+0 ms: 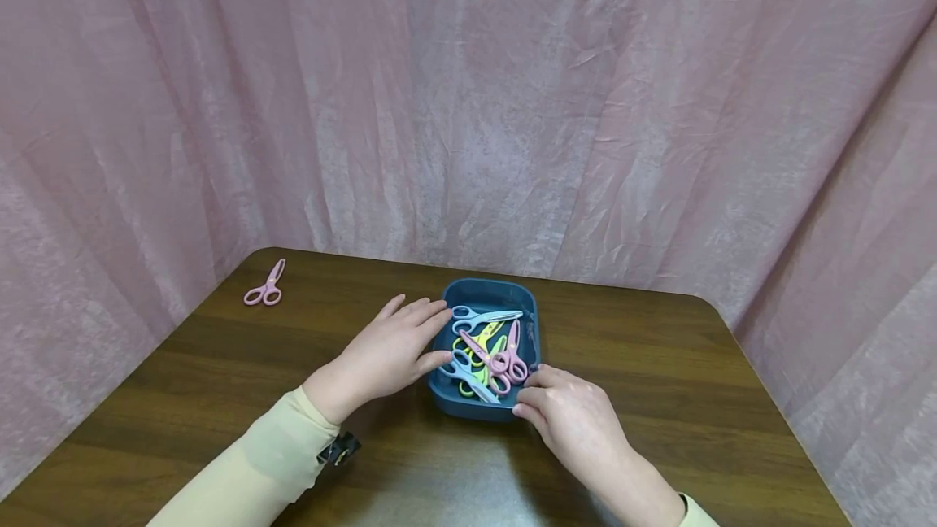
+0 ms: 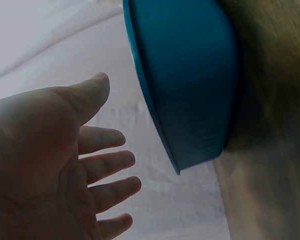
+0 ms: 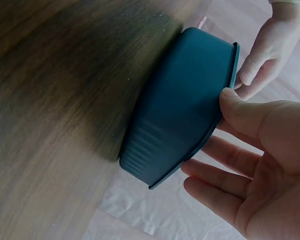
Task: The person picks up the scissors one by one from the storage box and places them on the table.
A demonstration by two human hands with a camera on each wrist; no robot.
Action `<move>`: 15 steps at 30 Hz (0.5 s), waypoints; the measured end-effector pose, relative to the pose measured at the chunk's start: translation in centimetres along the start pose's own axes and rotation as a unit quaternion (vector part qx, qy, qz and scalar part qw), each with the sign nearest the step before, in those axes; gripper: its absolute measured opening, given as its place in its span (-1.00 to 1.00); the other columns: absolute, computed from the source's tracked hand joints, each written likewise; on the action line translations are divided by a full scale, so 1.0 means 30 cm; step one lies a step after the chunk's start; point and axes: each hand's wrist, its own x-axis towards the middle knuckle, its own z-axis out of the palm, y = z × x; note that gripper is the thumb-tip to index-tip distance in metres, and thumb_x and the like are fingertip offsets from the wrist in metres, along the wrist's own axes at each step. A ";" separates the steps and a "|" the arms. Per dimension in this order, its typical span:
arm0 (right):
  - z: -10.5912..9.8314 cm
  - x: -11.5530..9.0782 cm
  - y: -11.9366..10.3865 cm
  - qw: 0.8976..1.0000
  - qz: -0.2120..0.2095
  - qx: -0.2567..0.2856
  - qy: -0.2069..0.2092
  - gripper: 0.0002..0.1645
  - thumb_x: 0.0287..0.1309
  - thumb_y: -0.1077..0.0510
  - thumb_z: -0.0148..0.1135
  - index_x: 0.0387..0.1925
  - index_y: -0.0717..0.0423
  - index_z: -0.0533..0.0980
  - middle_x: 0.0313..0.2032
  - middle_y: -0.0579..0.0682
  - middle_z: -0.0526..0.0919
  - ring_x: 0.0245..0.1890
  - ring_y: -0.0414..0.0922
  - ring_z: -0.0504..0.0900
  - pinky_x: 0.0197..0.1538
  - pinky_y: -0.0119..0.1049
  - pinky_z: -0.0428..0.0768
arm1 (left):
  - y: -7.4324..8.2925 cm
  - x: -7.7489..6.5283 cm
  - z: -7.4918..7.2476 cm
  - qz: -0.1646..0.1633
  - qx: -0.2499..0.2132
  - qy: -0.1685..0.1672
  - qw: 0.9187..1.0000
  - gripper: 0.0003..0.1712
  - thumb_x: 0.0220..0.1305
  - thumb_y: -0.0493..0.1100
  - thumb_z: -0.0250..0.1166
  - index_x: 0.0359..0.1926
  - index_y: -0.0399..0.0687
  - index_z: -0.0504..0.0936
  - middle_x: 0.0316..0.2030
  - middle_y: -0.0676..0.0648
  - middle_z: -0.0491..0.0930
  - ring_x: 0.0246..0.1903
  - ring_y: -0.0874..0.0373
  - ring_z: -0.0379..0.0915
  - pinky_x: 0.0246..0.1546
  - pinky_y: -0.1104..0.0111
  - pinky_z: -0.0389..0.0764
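Observation:
A dark blue plastic bin stands on the table with several pairs of scissors in it. Light blue scissors lie at its far end, and more light blue scissors at the near left. Pink scissors lie toward the right, over yellow and green ones. My right hand grips the rim at the near right corner; the right wrist view has the thumb at the bin's edge. Beside the left rim my left hand spreads with straight fingers, apart from the bin in the left wrist view.
One pair of pink scissors lies alone at the table's far left corner. The brown wooden table has rounded far corners. Behind it hangs a pink curtain.

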 end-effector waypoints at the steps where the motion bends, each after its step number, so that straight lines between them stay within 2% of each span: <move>1: 0.000 0.000 0.000 1.000 0.001 0.000 0.000 -0.90 0.24 0.05 0.67 -0.23 -0.09 0.87 -0.24 -0.19 0.75 -0.18 -0.18 0.73 -0.11 -0.16 0.76 | 0.005 0.004 0.002 0.002 -0.003 -0.003 1.000 -0.18 0.55 0.24 0.38 0.57 -0.19 0.50 0.54 -0.25 0.47 0.56 -0.26 0.32 0.60 -0.29 0.11; 6: 0.002 0.000 0.001 1.000 0.001 -0.003 0.001 -0.90 0.24 0.04 0.66 -0.23 -0.10 0.87 -0.23 -0.19 0.75 -0.18 -0.17 0.74 -0.11 -0.15 0.76 | 0.028 0.025 0.014 0.007 -0.019 -0.019 1.000 -0.18 0.55 0.21 0.39 0.58 -0.17 0.49 0.55 -0.23 0.46 0.57 -0.24 0.32 0.61 -0.27 0.09; 15: 0.000 0.000 0.000 1.000 -0.003 -0.004 0.003 -0.88 0.23 0.04 0.67 -0.23 -0.08 0.87 -0.24 -0.18 0.75 -0.19 -0.17 0.74 -0.12 -0.14 0.76 | 0.063 0.066 0.030 0.036 -0.009 -0.016 0.999 -0.16 0.52 0.25 0.41 0.56 -0.17 0.51 0.52 -0.23 0.49 0.53 -0.19 0.39 0.60 -0.23 0.16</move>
